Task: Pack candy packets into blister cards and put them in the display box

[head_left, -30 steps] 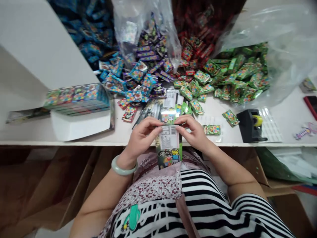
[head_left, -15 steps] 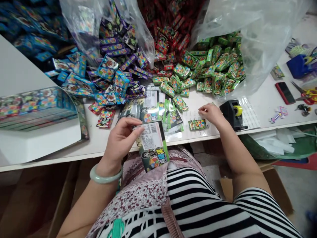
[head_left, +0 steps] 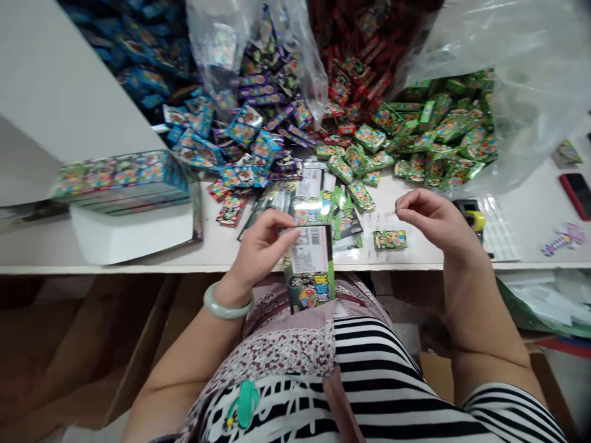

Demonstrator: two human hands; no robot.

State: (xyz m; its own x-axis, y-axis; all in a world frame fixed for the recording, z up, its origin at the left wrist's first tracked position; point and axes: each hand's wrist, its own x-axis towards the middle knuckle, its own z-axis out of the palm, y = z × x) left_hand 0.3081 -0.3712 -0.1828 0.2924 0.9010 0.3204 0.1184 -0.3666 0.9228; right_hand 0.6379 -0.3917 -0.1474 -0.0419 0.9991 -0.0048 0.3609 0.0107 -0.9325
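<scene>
My left hand (head_left: 265,246), with a pale bangle on its wrist, pinches a flat black-and-green printed packet (head_left: 308,271) by its upper left edge. The packet hangs at the table's front edge and bears a white barcode label. My right hand (head_left: 431,218) is raised over the table, thumb and forefinger pressed together; anything between them is too small to make out. Just below and left of it lies a small green candy box (head_left: 390,239), on or beside a pale sheet with small marks (head_left: 369,231). More printed packets (head_left: 314,192) lie overlapped behind the held one.
Piles of small boxes stand at the back: blue (head_left: 203,147), purple (head_left: 263,92), red (head_left: 346,86) and green (head_left: 443,129), partly in clear bags. An open display carton (head_left: 133,237) stands left. A tape dispenser (head_left: 468,212) and red phone (head_left: 576,194) are right.
The view has swung left, so things appear further right. My right hand has lifted off the sheet beside the green box, its fingers now pinched. My left hand keeps hold of the packet.
</scene>
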